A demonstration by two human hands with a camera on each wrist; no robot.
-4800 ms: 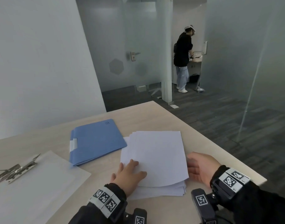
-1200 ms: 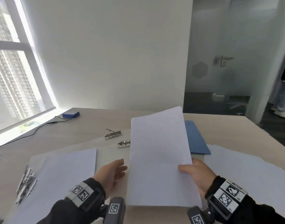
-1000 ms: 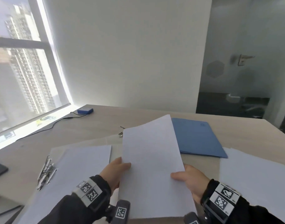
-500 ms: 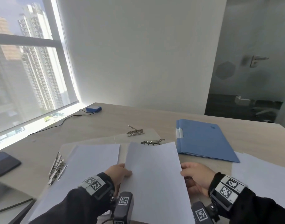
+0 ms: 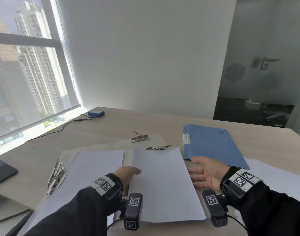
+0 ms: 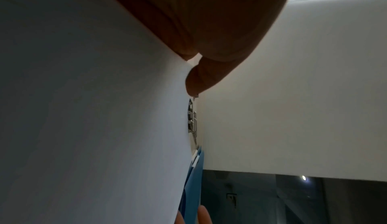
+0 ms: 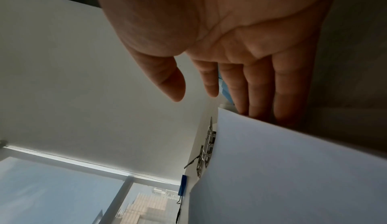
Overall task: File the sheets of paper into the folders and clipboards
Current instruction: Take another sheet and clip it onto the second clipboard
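1. Two bare hands work over a pale wooden surface (image 5: 98,132), with one white sheet of paper (image 5: 162,183) lying flat between them.
2. At the sheet's left edge sits the left hand (image 5: 127,173); its thumb lies on top of the paper, but the other fingers are hidden, so I cannot tell whether this grip is clamped on the sheet or only resting on it.
3. Just off the sheet's right edge is the right hand (image 5: 205,174), palm turned toward the paper, fingers straight and spread: a grip standing apart, holding nothing. The right wrist view shows the same loose fingers (image 7: 261,85) beside the sheet's edge.
4. Ahead of the left hand's fingertips, at the sheet's far edge, is a metal clip (image 5: 158,147) of a clipboard; a second clip (image 5: 139,137) sits a little farther on.
5. Left of the left hand lies another white sheet on a clipboard (image 5: 93,167), its clip (image 5: 56,177) at the outer left side.
6. Beyond the right hand lies a closed blue folder (image 5: 213,143).
7. Right of the right wrist, more loose white paper (image 5: 278,176) lies on the surface.
8. Far left of both hands are a dark phone (image 5: 2,172) and, near the window, a small blue device (image 5: 96,113) with a black cable.
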